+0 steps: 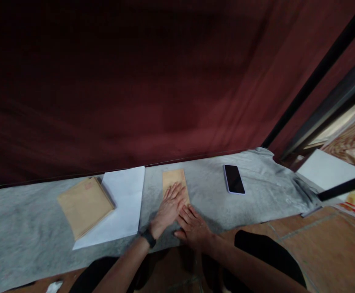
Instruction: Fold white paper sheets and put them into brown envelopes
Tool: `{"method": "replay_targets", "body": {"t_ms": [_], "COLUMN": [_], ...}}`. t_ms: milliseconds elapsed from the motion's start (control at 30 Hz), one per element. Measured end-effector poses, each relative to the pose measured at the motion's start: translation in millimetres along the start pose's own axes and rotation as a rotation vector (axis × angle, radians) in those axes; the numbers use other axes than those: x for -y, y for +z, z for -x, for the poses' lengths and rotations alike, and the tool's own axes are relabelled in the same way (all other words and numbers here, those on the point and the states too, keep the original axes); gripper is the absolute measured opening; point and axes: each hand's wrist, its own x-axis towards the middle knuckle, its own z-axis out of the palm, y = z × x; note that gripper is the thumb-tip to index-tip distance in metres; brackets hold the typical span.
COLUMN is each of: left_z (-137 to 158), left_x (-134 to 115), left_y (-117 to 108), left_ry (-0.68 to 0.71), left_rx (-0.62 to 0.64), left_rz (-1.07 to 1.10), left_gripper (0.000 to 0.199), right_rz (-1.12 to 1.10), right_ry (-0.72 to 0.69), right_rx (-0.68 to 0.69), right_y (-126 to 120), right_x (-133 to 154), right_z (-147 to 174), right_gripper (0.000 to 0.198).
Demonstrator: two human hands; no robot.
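A small tan envelope (174, 176) lies flat on the grey cloth in front of me, its lower part hidden under my hands. My left hand (170, 206), with a dark band on the wrist, rests palm down across its middle, fingers stretched out. At the envelope's lower right edge, my right hand (194, 228) lies flat with its fingers extended, the fingertips touching my left hand. To the left, a stack of tan envelopes (86, 205) with a small red mark sits partly over white paper sheets (125, 203).
A phone (234, 179) with a dark screen lies right of my hands on the grey cloth (269, 183). Behind stands a dark red curtain-like surface (171, 101). Black bars (312, 81) and a white board (328, 171) are at the right. Tiled floor (333, 244) shows below.
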Motion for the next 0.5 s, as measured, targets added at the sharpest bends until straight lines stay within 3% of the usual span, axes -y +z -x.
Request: {"method": "replay_targets", "body": {"t_ms": [200, 367, 500], "left_z": [-53.4, -78.5, -89.7], "left_x": [26.1, 46.1, 47.9], "left_y": [27.4, 32.2, 33.2], "left_ry": [0.039, -0.01, -0.057], "left_rx": [0.127, 0.111, 0.085], "left_rz": [-0.051, -0.093, -0.113], "left_gripper": [0.056, 0.058, 0.059], "right_rz": [0.007, 0.026, -0.005], "right_ry": [0.03, 0.059, 0.071], "right_rx": [0.048, 0.069, 0.083], "right_y": [-5.6, -4.8, -8.1], "right_x": [7.6, 16.5, 16.3], "right_z": [-1.6, 4.6, 7.9], "right_gripper": [0.065, 0.067, 0.069]}}
